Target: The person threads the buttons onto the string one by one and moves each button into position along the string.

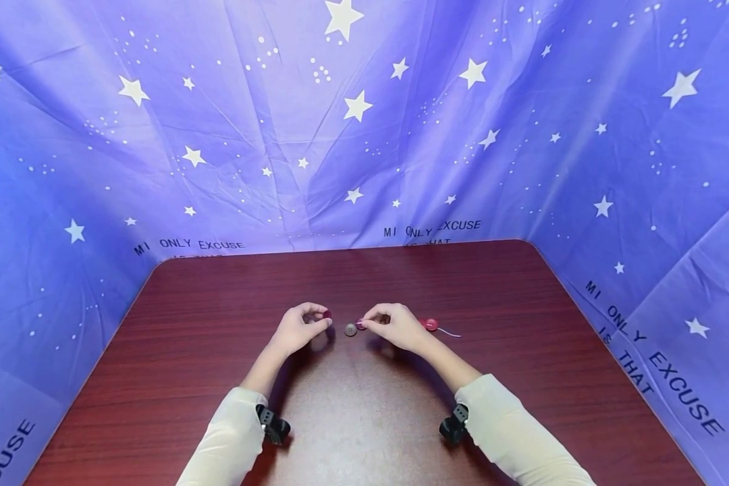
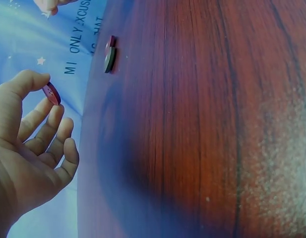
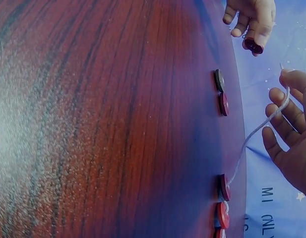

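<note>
My left hand (image 1: 304, 327) pinches a dark red button (image 2: 52, 94) by its edge between thumb and index finger, above the table, its other fingers loosely bent. Across from it, my right hand (image 1: 398, 327) pinches the end of a pale cord (image 3: 262, 125), with a thin needle-like tip (image 3: 280, 66) sticking out past the fingertips. From there the cord slopes down to a dark red button (image 3: 225, 187) and a brighter red button (image 3: 222, 215) on the table. Between the hands lie a brown-grey button (image 1: 350, 329) and a loose dark red button (image 3: 224, 104), side by side.
The dark red wood-grain table (image 1: 352, 405) reaches back to a purple star-printed cloth (image 1: 316, 121). Right of the right hand, a red button (image 1: 431, 325) lies with a pale cord tail (image 1: 451, 333) trailing rightward. Both wrists wear black cameras.
</note>
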`<state>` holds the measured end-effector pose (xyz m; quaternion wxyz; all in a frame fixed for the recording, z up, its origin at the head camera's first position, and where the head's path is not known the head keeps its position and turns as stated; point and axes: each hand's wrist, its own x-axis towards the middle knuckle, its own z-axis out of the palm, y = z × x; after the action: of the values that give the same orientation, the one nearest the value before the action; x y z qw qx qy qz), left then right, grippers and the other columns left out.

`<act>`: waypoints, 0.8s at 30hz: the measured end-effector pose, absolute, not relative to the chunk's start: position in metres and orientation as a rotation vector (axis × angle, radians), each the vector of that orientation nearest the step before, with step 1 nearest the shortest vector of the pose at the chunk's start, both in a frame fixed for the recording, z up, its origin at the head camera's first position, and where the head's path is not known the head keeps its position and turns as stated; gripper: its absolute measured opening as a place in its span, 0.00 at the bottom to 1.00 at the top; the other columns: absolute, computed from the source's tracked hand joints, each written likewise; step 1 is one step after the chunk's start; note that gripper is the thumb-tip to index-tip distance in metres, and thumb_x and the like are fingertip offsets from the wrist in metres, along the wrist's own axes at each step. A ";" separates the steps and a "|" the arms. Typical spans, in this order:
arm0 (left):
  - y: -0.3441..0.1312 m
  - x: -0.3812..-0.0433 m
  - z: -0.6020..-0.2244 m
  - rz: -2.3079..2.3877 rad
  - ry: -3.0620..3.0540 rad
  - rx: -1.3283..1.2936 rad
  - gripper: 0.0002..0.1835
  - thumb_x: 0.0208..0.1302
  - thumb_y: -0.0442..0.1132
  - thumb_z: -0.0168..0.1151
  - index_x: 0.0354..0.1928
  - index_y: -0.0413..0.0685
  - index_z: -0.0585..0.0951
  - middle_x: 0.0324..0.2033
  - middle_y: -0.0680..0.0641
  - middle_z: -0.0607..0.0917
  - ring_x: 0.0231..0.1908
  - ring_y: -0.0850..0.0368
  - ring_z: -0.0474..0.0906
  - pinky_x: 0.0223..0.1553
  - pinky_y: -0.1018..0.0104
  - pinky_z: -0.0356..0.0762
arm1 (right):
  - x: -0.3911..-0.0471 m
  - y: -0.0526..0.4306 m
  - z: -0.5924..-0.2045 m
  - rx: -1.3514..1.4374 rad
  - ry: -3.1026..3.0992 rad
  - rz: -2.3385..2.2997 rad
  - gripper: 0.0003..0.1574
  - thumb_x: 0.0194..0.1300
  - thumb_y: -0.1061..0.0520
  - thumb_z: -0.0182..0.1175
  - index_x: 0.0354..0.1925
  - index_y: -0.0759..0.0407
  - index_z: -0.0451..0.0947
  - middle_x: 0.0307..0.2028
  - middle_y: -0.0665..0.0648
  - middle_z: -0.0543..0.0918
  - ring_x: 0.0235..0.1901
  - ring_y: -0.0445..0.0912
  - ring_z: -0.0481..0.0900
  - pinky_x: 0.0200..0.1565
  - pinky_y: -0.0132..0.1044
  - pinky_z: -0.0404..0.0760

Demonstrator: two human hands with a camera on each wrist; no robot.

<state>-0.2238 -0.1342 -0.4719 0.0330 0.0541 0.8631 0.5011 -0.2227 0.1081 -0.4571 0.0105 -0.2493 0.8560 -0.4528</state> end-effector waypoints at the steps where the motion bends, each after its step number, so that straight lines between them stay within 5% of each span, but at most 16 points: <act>1: -0.134 -0.223 -0.472 1.549 2.649 0.169 0.14 0.55 0.40 0.66 0.43 0.43 0.81 0.36 0.46 0.84 0.33 0.59 0.78 0.36 0.69 0.75 | -0.223 0.108 -0.457 -0.776 2.672 -1.413 0.04 0.58 0.55 0.64 0.31 0.54 0.83 0.22 0.47 0.79 0.23 0.36 0.71 0.26 0.27 0.71; 11: -0.134 -0.220 -0.469 1.612 2.621 0.217 0.14 0.56 0.39 0.66 0.44 0.42 0.81 0.37 0.44 0.85 0.35 0.58 0.79 0.36 0.71 0.75 | -0.223 0.107 -0.456 -0.781 2.659 -1.435 0.03 0.58 0.56 0.64 0.31 0.54 0.83 0.22 0.48 0.80 0.23 0.37 0.71 0.26 0.26 0.71; 18: -0.128 -0.203 -0.439 1.700 2.522 0.265 0.17 0.58 0.33 0.63 0.48 0.33 0.78 0.40 0.34 0.84 0.42 0.44 0.81 0.39 0.72 0.75 | -0.223 0.104 -0.455 -0.766 2.667 -1.437 0.02 0.57 0.58 0.65 0.30 0.56 0.83 0.22 0.48 0.80 0.22 0.38 0.71 0.25 0.26 0.70; 24: -0.127 -0.200 -0.434 1.751 2.460 0.297 0.18 0.58 0.31 0.62 0.50 0.29 0.76 0.42 0.32 0.83 0.41 0.51 0.81 0.38 0.75 0.75 | -0.224 0.103 -0.455 -0.776 2.688 -1.417 0.03 0.58 0.57 0.64 0.30 0.55 0.83 0.22 0.48 0.80 0.22 0.36 0.72 0.26 0.26 0.71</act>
<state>-0.2004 -0.1274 -0.4338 0.0539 0.0977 0.8097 0.5762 -0.2237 0.1028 -0.4546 0.0027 -0.2474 0.8572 -0.4517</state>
